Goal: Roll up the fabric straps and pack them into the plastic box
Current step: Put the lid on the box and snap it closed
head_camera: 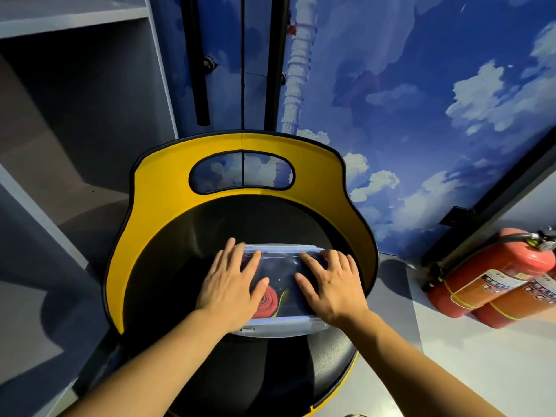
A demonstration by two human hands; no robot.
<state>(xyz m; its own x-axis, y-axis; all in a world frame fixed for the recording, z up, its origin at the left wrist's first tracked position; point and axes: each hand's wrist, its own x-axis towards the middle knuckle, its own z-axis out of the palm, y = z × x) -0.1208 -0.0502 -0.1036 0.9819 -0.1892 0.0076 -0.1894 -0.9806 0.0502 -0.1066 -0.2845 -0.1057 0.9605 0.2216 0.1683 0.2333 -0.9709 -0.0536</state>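
A clear plastic box with a see-through lid sits on the black seat of a chair. Through the lid I see a rolled red fabric strap and, beside it, the edge of a yellow strap. My left hand lies flat on the left half of the lid, fingers spread. On the right half rests my right hand, also flat with fingers apart. Neither hand grips anything. The hands hide the rest of the box's contents.
The chair has a yellow curved backrest with a handle cut-out and a black seat. Two red fire extinguishers lie on the floor at right. Grey shelving stands at left, a blue sky-printed wall behind.
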